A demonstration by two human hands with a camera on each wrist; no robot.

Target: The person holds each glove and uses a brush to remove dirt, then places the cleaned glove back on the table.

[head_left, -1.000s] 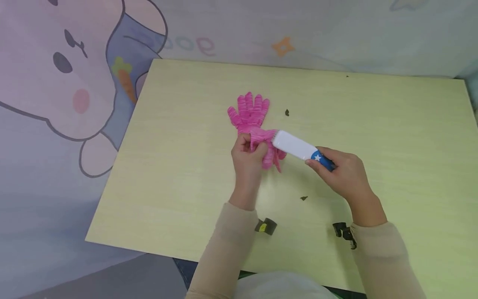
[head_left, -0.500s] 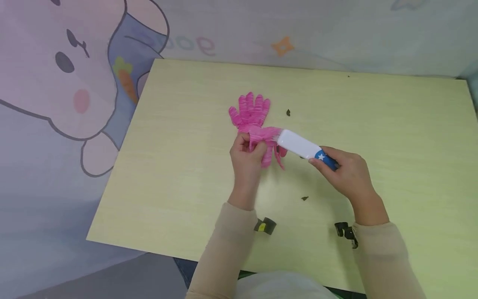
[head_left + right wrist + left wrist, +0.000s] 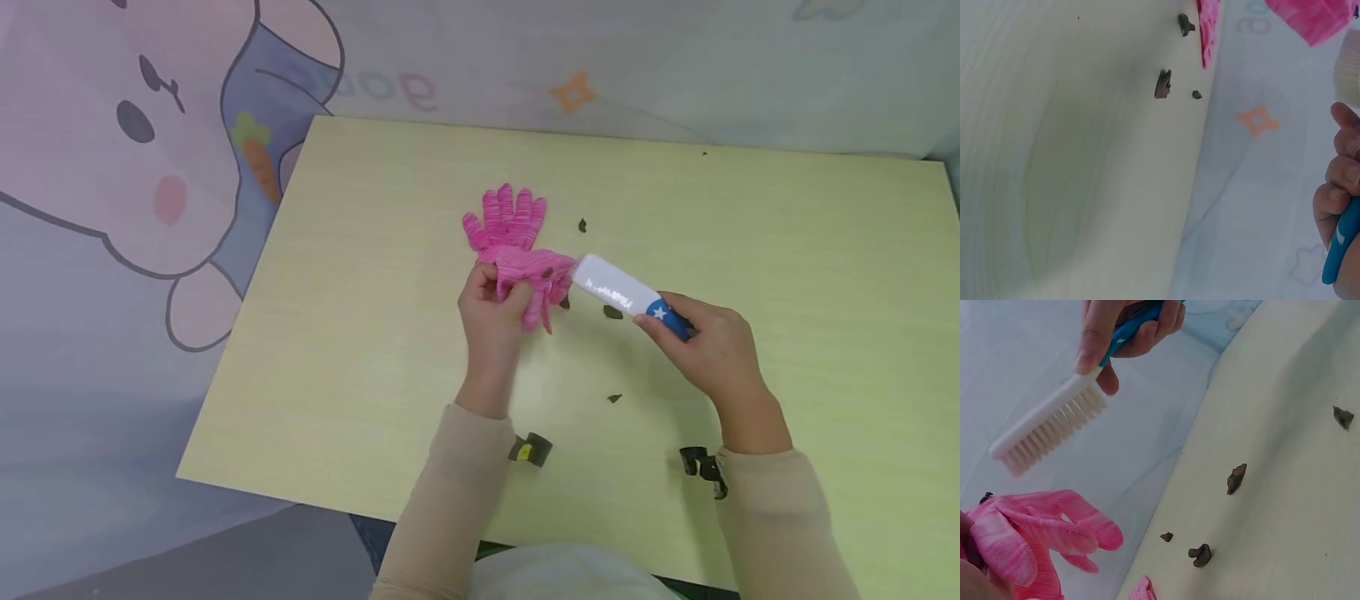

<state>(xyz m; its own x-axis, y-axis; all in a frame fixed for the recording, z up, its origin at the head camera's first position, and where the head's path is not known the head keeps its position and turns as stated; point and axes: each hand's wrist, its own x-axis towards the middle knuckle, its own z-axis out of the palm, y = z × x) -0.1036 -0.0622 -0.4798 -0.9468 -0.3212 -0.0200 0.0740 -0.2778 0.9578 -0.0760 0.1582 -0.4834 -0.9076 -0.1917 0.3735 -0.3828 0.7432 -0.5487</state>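
Note:
In the head view my left hand (image 3: 491, 321) pinches a pink knitted glove (image 3: 528, 265), held up off the table with its fingers dangling to the right. A small dark bit sticks to this glove. A second pink glove (image 3: 510, 218) lies palm-flat just beyond it. My right hand (image 3: 716, 346) grips the blue handle of a white-headed brush (image 3: 611, 283). From the left wrist view, the brush's pale bristles (image 3: 1054, 431) face down, a little above and apart from the held glove (image 3: 1054, 519). The right wrist view catches only the handle and part of the bristles.
Dark scraps lie on the pale table (image 3: 337, 333), including one scrap (image 3: 612, 312) under the brush and one (image 3: 582, 225) farther back. Curled black strips (image 3: 701, 467) lie by the right sleeve, and a black-and-yellow piece (image 3: 532, 450) by the left. A printed cloth (image 3: 480, 67) hangs behind.
The brush has drawn right, off the held glove's edge. That glove has shifted slightly, and a dark bit on it now shows. More dark scraps are visible below the brush.

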